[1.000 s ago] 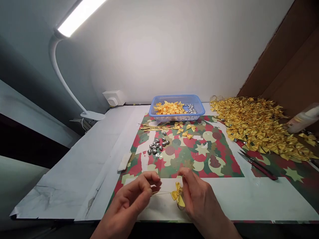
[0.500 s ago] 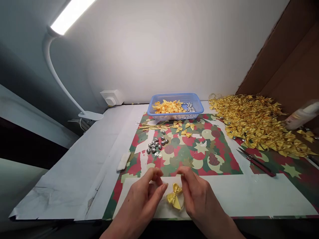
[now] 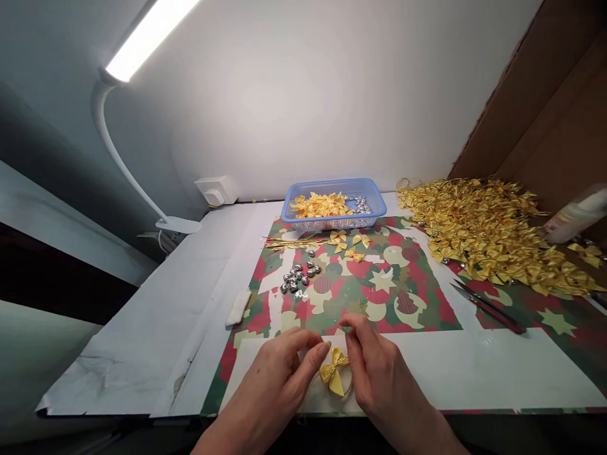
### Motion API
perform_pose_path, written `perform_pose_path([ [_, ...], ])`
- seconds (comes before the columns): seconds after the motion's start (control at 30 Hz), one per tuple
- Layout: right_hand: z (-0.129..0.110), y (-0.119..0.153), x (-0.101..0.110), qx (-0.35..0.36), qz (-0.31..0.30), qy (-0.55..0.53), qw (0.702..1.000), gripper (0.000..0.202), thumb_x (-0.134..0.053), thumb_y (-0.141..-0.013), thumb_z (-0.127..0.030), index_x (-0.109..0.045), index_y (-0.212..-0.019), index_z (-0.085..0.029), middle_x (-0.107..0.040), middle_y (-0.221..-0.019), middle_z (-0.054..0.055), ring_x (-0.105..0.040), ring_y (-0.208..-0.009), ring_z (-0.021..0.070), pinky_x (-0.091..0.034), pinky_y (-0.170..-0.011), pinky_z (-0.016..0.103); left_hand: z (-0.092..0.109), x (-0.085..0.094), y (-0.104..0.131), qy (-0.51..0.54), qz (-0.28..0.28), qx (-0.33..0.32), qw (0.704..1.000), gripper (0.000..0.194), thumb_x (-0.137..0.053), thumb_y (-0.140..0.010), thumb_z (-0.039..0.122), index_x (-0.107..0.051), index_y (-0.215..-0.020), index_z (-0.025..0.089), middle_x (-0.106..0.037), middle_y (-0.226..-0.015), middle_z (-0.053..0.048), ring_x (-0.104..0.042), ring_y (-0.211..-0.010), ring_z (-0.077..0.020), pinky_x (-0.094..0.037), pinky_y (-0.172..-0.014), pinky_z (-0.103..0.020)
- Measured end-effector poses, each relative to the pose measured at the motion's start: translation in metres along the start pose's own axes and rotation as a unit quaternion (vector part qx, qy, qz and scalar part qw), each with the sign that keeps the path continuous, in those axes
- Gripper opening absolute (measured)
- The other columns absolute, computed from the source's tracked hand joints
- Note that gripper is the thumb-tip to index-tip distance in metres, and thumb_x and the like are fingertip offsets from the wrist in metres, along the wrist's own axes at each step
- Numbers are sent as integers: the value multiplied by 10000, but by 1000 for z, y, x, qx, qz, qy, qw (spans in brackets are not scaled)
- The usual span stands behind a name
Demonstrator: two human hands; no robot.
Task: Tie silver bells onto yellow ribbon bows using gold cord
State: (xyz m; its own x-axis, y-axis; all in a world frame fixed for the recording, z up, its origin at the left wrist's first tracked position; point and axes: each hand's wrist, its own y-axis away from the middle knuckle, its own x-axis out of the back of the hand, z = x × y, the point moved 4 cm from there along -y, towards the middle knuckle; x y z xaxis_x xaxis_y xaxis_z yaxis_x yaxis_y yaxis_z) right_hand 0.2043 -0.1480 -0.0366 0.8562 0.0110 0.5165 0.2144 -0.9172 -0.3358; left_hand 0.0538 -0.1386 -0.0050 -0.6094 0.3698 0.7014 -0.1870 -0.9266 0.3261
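A shiny gold bow sits between my hands above the white paper at the table's front edge. From it a thin gold cord curves up toward my right hand. My left hand is closed, thumb and forefinger pinched at the bow's upper left, with a bit of thin cord showing below. My right hand is closed too, its fingertips pinched just above and right of the bow. The cord's ends are mostly hidden by my fingers.
Silver bells, gold cords and loose yellow bows lie on the patterned sheet. Behind stands a blue basket of bows and bells. At right are scissors, a heap of gold bows and a bottle.
My left hand has moved right and its thumb and forefinger have come together near the bow. My right hand has stayed almost in place. The view has shifted slightly.
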Motion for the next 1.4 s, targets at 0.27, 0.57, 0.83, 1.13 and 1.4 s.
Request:
perform_pose_path([
  [0.27, 3, 0, 0, -2, 10, -27, 1000, 260, -302, -955, -130, -489, -1125, -193, -546, -745, -10, -525, -546, 163, -422, -531, 268, 10, -11, -1, 9, -51, 10, 999, 255, -582, -846, 359, -647, -668, 187, -484, -573, 59, -415, -550, -150, -274, -510, -260],
  [0.57, 3, 6, 7, 17, 51, -58, 997, 260, -328, -962, -137, -482, -1163, -195, -527, -698, -31, -520, -537, 150, -421, -516, 247, 7, -12, -2, 108, 3, 53, 993, 208, -646, -782, 363, -623, -686, 180, -455, -567, 69, -393, -527, -138, -292, -500, -255],
  [0.83, -2, 16, 9, 24, 58, -101, 993, 279, -369, -949, -120, -486, -1184, -214, -557, -684, -42, -536, -509, 121, -437, -512, 215, -10, -13, 1, 277, 34, 98, 955, 272, -765, -703, 427, -680, -725, 170, -558, -501, 52, -435, -477, -112, -271, -469, -225],
  [1.13, -14, 16, 10, 49, 53, -135, 988, 262, -368, -963, -141, -465, -1177, -256, -545, -690, -55, -510, -496, 108, -424, -504, 206, -12, -11, 5, 343, 41, 41, 938, 259, -828, -675, 370, -682, -619, 163, -565, -555, 50, -445, -533, -100, -345, -504, -203],
  [1.4, -23, 17, 9, 64, 5, -89, 994, 379, -393, -952, -107, -445, -1262, -319, -721, -883, -21, -648, -597, 127, -502, -569, 206, -16, -1, 10, 276, 53, -1, 960, 234, -763, -758, 389, -706, -702, 168, -614, -645, 10, -520, -633, -160, -420, -592, -256],
])
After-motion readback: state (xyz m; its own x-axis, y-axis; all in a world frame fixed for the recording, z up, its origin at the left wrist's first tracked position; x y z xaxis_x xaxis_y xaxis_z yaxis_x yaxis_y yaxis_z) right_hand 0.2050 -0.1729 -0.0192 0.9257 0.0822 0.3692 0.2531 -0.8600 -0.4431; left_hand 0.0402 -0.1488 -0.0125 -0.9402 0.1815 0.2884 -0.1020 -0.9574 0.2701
